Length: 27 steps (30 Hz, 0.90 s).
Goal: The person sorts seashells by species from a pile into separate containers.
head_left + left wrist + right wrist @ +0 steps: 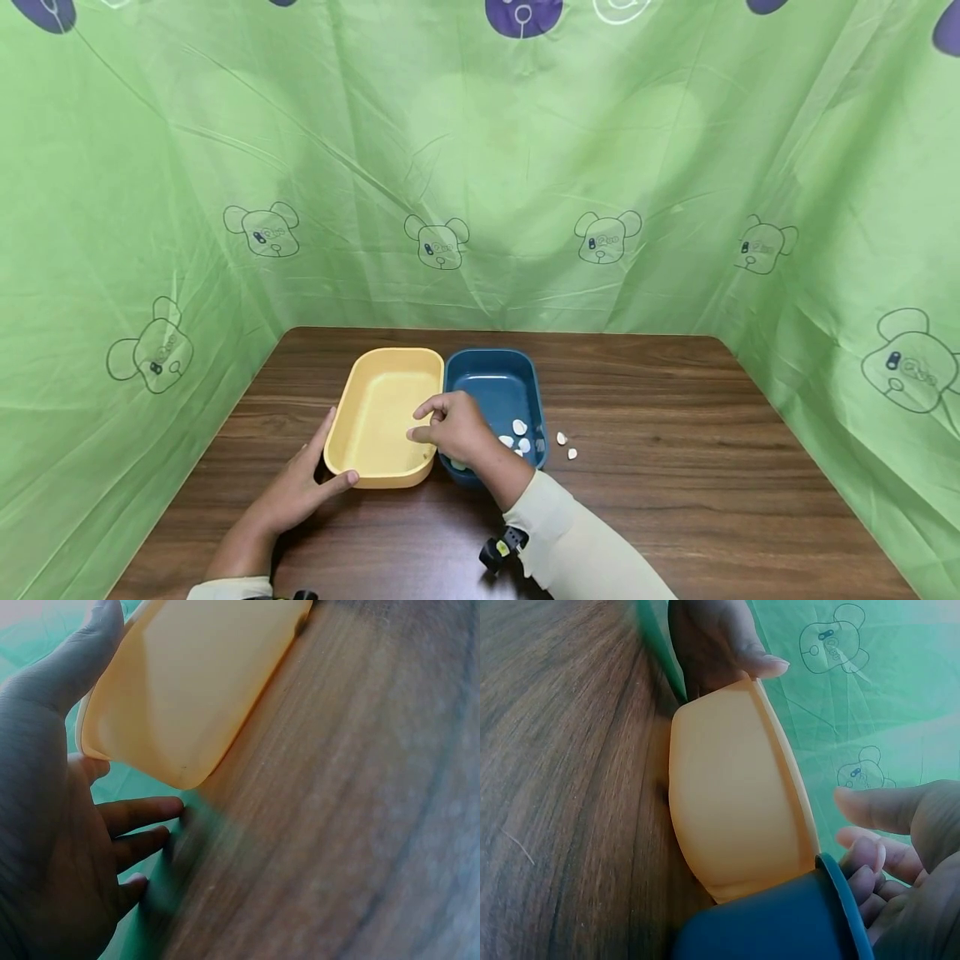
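Note:
A yellow container lies beside a blue container, their long sides together. My left hand rests against the yellow container's near left corner, thumb at the rim. In the left wrist view several fingers stretch out, clear of the wall. My right hand hovers above the border of both containers, over the yellow one's right side. Its thumb and index finger stand apart, with nothing visible between them. Several small white pieces lie in the blue container, partly hidden by my right forearm.
Two more white pieces, a left one and a right one, lie on the wooden table right of the blue container. A green curtain with bear drawings surrounds the table at the back and sides.

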Each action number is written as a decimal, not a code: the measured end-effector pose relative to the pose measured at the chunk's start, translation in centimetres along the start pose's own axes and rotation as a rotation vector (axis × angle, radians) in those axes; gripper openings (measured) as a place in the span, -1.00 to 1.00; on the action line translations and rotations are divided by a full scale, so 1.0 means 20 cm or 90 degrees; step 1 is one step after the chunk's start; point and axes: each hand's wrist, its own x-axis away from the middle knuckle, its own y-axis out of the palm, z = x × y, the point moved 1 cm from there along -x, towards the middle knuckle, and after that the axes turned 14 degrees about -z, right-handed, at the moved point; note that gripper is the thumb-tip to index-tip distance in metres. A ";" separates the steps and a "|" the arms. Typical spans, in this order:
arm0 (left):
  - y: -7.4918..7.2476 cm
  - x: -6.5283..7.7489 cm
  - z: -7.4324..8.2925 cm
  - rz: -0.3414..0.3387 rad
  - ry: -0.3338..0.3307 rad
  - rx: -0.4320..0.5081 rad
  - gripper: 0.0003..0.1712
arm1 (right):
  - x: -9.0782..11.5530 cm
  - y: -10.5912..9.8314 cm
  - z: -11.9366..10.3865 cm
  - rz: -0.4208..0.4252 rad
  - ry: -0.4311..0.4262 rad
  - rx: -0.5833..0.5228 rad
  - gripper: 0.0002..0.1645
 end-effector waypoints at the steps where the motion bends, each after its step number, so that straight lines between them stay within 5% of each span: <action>1: 0.00 0.00 0.00 0.000 0.002 0.001 0.35 | 0.00 0.00 0.00 -0.001 0.001 0.000 -0.70; 27: 0.00 0.00 0.01 -0.016 -0.013 0.007 0.37 | 0.16 -0.22 0.04 -0.002 -0.002 -0.005 -0.68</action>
